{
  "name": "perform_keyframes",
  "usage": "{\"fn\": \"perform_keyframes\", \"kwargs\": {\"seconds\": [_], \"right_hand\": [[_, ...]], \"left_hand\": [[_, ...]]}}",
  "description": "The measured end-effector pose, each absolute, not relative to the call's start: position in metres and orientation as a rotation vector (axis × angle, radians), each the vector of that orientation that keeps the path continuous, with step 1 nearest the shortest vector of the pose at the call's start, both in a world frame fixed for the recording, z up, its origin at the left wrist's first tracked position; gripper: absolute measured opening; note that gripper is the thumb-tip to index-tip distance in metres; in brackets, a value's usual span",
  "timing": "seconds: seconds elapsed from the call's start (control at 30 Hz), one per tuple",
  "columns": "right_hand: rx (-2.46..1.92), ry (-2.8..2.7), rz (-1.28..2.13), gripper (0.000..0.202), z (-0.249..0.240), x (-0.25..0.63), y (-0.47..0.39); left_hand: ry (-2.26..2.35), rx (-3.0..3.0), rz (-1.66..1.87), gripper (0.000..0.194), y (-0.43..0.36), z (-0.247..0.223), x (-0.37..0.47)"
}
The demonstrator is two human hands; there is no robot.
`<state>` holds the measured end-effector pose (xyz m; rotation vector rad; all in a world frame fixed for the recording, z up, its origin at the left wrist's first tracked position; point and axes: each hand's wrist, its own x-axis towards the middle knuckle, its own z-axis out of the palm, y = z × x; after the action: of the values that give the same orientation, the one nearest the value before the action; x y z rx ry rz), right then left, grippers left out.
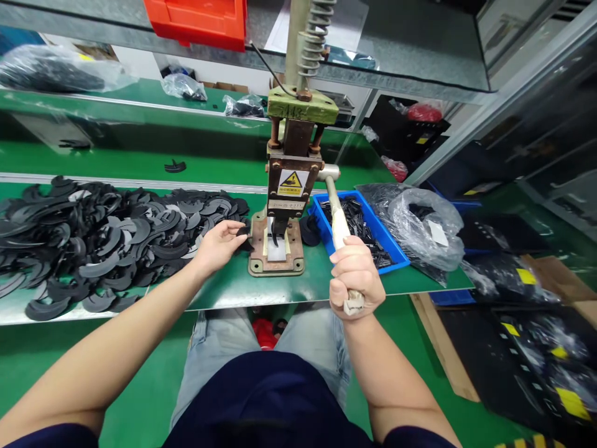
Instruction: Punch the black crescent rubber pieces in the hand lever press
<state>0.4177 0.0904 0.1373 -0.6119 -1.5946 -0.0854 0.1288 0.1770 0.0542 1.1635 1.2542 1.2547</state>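
A hand press (285, 180) with a warning label stands upright on the green bench. My right hand (357, 277) is wrapped round its lever (338, 214), whose grip is covered in a pale wrapping. Just left of the press base (256, 266), my left hand (221, 246) pinches a black curved plastic part (243, 231) between thumb and fingers; much of that part is hidden. Under the ram, a small dark hooked piece (275, 241) shows on the pale plate (276, 252). A large pile of black curved parts (130, 230) spreads to the left of my left hand.
A blue bin (394, 266) with small black pieces stands right of the press, beside a clear plastic bag (424, 224). Dark parts (309, 230) lie between press and bin. An orange-red bin (198, 22) hangs above. Bagged goods (536, 336) sit at the lower right.
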Motion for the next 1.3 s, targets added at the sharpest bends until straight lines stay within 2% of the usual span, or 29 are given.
{"fn": "perform_keyframes", "kwargs": {"seconds": [0.1, 0.27, 0.57, 1.07, 1.3], "right_hand": [[-0.615, -1.586, -0.086, 0.020, 0.137, 0.417, 0.090], [-0.597, -1.595, -0.075, 0.020, 0.138, 0.418, 0.089], [-0.581, -1.579, -0.075, 0.017, 0.137, 0.417, 0.091], [-0.604, -1.591, -0.108, 0.019, 0.138, 0.418, 0.091], [-0.606, -1.563, -0.120, 0.019, 0.137, 0.416, 0.092]], "left_hand": [[1.236, 1.327, 1.296, 0.045, 0.172, 0.044, 0.144], [1.427, 1.730, 1.069, 0.032, 0.160, 0.037, 0.149], [1.280, 1.355, 0.856, 0.048, 0.192, 0.049, 0.144], [1.285, 1.435, 0.711, 0.039, 0.219, 0.066, 0.151], [1.343, 1.381, 0.653, 0.045, 0.227, 0.063, 0.156]]}}
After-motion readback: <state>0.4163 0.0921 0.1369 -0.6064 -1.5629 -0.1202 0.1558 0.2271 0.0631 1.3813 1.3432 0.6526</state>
